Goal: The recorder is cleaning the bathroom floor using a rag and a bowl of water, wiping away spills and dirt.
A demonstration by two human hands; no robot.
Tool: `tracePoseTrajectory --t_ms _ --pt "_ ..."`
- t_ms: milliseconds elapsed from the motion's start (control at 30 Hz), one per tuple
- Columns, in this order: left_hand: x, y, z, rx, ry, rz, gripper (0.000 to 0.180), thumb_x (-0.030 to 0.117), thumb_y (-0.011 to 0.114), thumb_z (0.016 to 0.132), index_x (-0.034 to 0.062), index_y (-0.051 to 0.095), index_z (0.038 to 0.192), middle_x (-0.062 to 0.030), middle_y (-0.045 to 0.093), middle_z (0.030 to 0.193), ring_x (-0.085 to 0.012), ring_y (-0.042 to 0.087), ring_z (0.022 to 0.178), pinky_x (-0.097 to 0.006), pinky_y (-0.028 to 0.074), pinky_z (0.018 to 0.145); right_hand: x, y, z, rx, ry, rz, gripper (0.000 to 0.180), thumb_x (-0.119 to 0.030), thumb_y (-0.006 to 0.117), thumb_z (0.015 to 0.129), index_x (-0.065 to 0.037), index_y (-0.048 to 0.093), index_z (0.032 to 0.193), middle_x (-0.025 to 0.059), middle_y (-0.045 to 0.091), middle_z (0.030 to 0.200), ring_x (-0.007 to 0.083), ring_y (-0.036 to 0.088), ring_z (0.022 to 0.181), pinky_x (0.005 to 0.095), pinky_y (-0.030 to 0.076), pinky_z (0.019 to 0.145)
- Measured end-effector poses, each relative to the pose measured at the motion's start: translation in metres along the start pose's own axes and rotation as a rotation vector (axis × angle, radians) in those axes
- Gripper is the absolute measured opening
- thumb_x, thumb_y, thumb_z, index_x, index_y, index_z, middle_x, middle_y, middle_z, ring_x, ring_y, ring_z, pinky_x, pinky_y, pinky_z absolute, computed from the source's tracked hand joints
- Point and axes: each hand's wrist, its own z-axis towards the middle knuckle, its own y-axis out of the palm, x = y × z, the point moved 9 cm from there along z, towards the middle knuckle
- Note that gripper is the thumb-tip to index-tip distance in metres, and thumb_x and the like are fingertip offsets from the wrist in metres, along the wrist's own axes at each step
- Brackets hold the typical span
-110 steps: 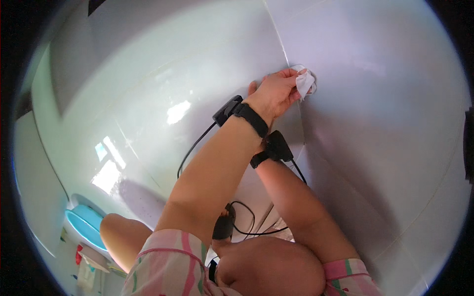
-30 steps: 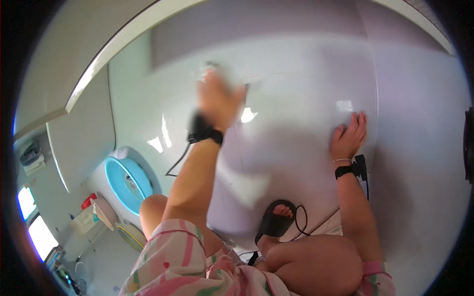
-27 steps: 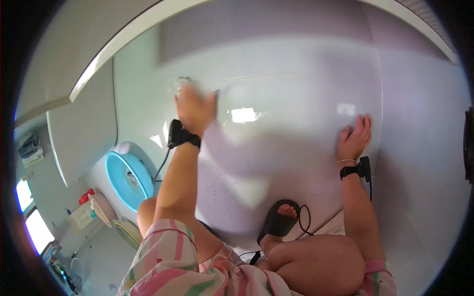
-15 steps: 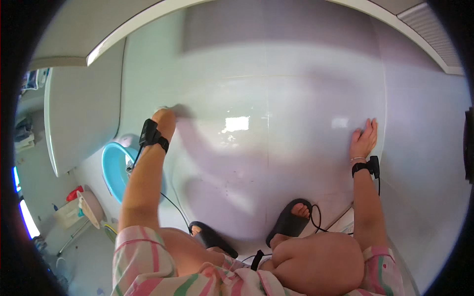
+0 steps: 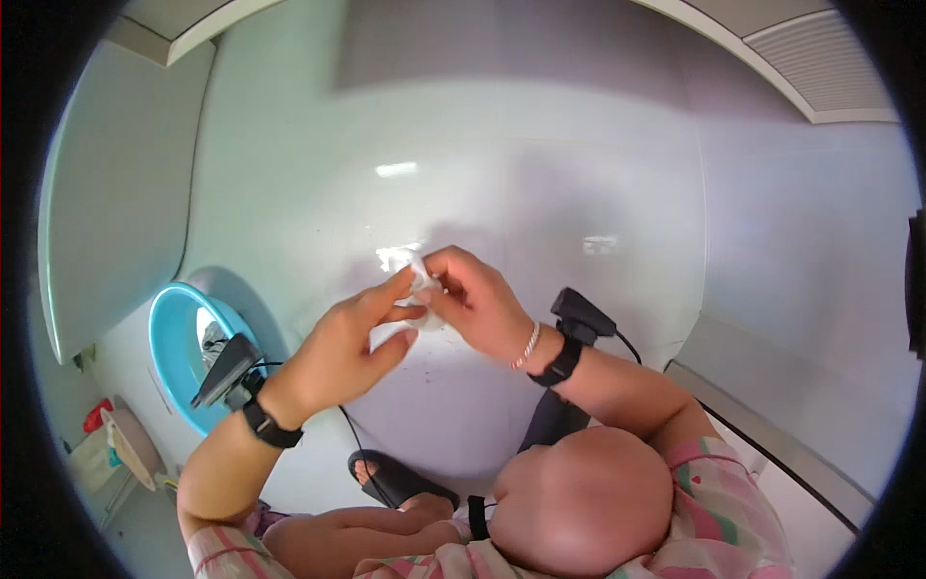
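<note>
A small crumpled white cloth or tissue is between my two hands, above the glossy pale tiles. My left hand pinches its left side, fingers and thumb pointing inward. From the right, my right hand has bent fingers on the same piece, with thumb and forefinger close together. Part of the cloth is hidden behind the fingers.
To the left stands a light blue basin with a greyish cloth inside. A white panel rises at the far left. A black slipper is on my left foot. Cables trail from the black wrist devices. Dark specks dot the tiles.
Both hands have come off the tiles and met in the middle. The right one, flat on the tiles before, now grips the white cloth together with the left. My view has shifted somewhat.
</note>
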Motion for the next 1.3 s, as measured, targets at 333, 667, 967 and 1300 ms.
tracePoseTrajectory --t_ms 333,667,967,1300 --pt "-0.048 -0.04 -0.111 0.13 -0.093 0.172 0.044 0.005 0.062 0.094 0.0004 0.053 0.137 -0.0156 0.06 0.135 -0.0264 0.064 0.116 -0.038 0.05 0.097 0.037 -0.313 -0.077 1.105 -0.006 -1.056 0.04 -0.005 0.056 0.093 -0.004 0.056 0.134 0.0201 0.058 0.135 0.0325 0.058 0.122 0.0419 0.046 0.102" --pt "-0.049 -0.002 -0.111 0.087 0.084 0.098 0.039 0.004 0.063 0.092 0.0001 0.056 0.13 -0.0182 0.058 0.137 -0.0278 0.067 0.11 -0.038 0.053 0.093 0.112 -0.196 0.072 0.48 0.029 -1.386 0.069 -0.032 0.051 0.094 0.012 0.038 0.145 0.0286 0.025 0.159 0.0376 0.014 0.152 0.0448 0.011 0.125" --pt "-0.039 0.003 -0.09 0.132 0.17 0.285 0.037 0.013 0.07 0.089 0.0034 0.06 0.124 -0.0127 0.063 0.131 -0.0302 0.068 0.104 -0.036 0.057 0.083 0.081 -0.034 0.124 0.106 -0.406 -1.203 0.056 -0.025 0.065 0.09 0.006 0.051 0.135 0.0233 0.041 0.149 0.0395 0.04 0.139 0.0456 0.035 0.116" --pt "-0.05 0.024 -0.066 -0.026 0.144 0.28 0.036 0.021 0.067 0.092 0.0034 0.062 0.123 -0.0145 0.066 0.121 -0.0334 0.067 0.102 -0.041 0.055 0.087 0.064 -0.137 0.077 0.385 -0.157 -1.489 0.057 -0.041 0.061 0.094 -0.004 0.053 0.137 0.0192 0.045 0.141 0.0388 0.043 0.13 0.0483 0.039 0.105"
